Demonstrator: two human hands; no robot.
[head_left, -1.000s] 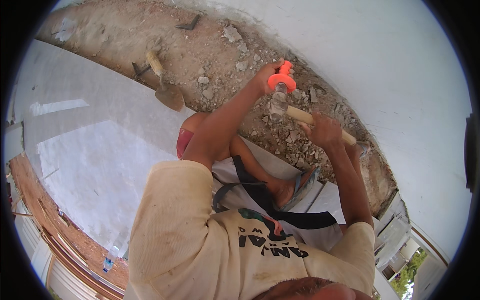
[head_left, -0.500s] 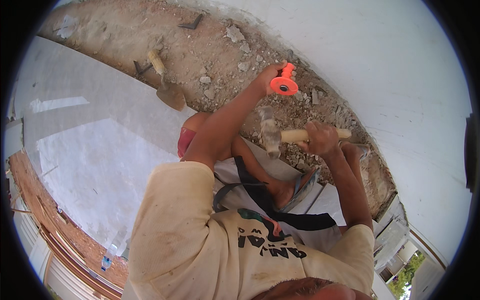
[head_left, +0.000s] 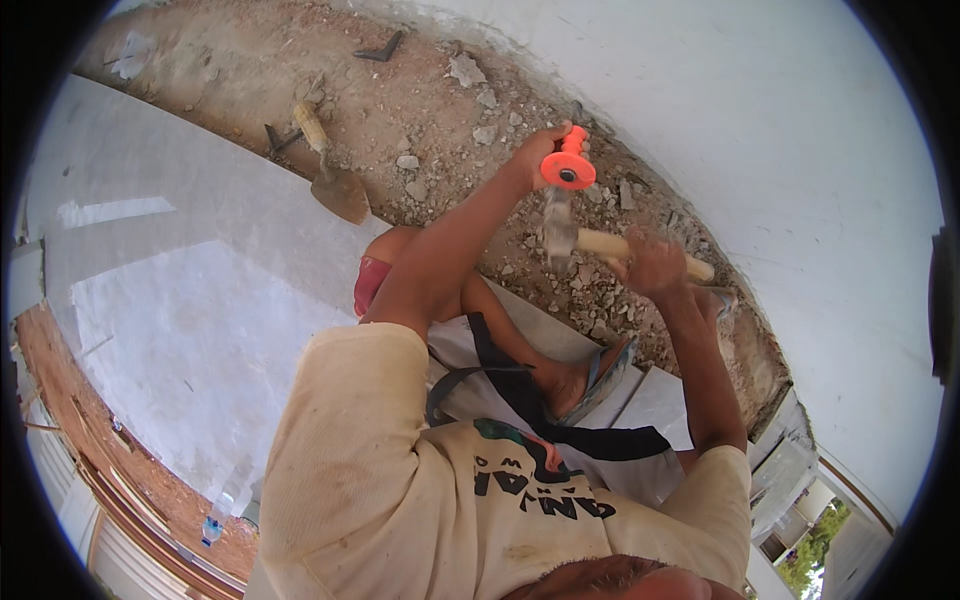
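My left hand [head_left: 549, 150] is closed round the orange grip of a chisel [head_left: 567, 170], its round guard and struck end facing back toward me. The chisel's far tip shows dark against the rubble near the base of the white wall. In my right hand [head_left: 655, 263] is the wooden handle of a hammer [head_left: 605, 243]. The hammer's head, smeared by motion, hangs just below the chisel's guard, apart from it. Broken rubble [head_left: 585, 285] lies under both hands.
The white wall [head_left: 780, 150] curves along the right. Left of my arms lies a large pale slab [head_left: 190, 290], with a trowel [head_left: 340, 190] at its edge. Farther off are a dark angled metal piece [head_left: 380, 47] and loose stones. A plastic bottle [head_left: 217, 515] stands lower left.
My right hand and the hammer have moved slightly right, and the hammer's head has come up closer to the chisel's struck end. My left hand and the chisel stay nearly in place.
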